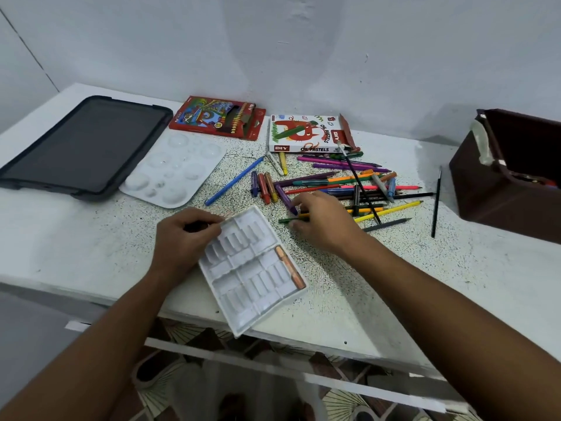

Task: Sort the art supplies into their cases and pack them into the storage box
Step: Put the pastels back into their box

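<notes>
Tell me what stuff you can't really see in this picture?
- Inside of the brown storage box: head view, cut off by the right edge, and its own wall hides what lies within.
- What the right hand has in its grip: its fingers cover the pencil pile there.
- Left hand fingertips: curled behind the white pastel tray edge.
- Small print on the oil pastels box: too small.

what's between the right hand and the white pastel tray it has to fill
Nothing visible. The right hand is on the loose pastels, and only bare table lies between it and the white pastel tray, which the left hand holds.
</notes>
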`<state>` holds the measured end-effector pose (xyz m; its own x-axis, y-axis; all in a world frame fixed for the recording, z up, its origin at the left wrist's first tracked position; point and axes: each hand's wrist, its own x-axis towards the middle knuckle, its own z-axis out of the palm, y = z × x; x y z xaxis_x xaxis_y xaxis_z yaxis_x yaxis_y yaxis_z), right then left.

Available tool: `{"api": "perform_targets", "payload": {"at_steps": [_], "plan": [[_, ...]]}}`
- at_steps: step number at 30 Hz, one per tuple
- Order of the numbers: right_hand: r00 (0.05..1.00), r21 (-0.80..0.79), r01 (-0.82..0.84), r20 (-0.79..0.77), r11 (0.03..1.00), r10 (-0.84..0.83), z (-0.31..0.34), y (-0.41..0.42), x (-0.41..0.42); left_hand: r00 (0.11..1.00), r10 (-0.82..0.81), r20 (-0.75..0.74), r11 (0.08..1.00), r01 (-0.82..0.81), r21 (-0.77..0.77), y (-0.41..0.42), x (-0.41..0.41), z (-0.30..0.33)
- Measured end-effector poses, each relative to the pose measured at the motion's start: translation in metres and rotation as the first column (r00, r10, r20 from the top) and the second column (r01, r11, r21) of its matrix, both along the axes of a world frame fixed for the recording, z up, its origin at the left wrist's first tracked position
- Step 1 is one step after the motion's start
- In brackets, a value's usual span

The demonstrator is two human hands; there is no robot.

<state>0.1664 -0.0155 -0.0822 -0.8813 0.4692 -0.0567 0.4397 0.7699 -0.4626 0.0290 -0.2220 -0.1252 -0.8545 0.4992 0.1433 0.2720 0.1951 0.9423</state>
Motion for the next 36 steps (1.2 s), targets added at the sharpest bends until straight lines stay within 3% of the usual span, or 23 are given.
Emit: {"api": "perform_targets", "payload": {"at_steps": [2,6,13,19,24,28,32,36], "plan": [[0.995,0.092,-0.062,0.082,0.994,0.054,-0.004,0.001,-0.011,1.0,0.017,0.016,1.0,-0.017,0.01,-0.002,-0.004,-0.002],[0.996,0.215,-0.091,0.027,0.972,0.087,-0.012,0.008,-0.012,0.999,0.027,-0.021,1.0,-0.027,-0.002,0.004,-0.004,-0.003],[1.0,0.11,-0.018,-0.023,0.994,0.021,-0.013,0.022,-0.014,0.986,-0.023,-0.167,0.997,0.01,-0.078,0.022,-0.007,-0.004],[0.992,0.095,0.124,-0.041,0.988,-0.12,-0.017,0.015,-0.039,0.987,-0.052,-0.15,0.993,0.036,-0.11,0.019,-0.01,-0.003],[0.991,0.049,0.132,-0.04,0.99,-0.13,-0.019,0.012,-0.045,0.985,-0.057,-0.164,0.994,0.042,-0.098,0.017,-0.011,-0.003],[0.991,0.098,0.016,-0.132,0.995,-0.003,-0.01,0.016,-0.026,0.971,-0.031,-0.235,0.993,0.002,-0.122,0.018,-0.014,-0.008],[0.916,0.23,-0.228,-0.28,0.946,0.289,0.002,0.009,0.007,0.967,-0.042,-0.25,0.993,0.014,-0.113,0.02,-0.015,-0.01],[0.84,0.31,-0.471,-0.13,0.826,0.527,-0.008,0.007,0.032,0.967,-0.013,-0.253,0.996,-0.01,-0.09,0.022,-0.014,-0.011]]}}
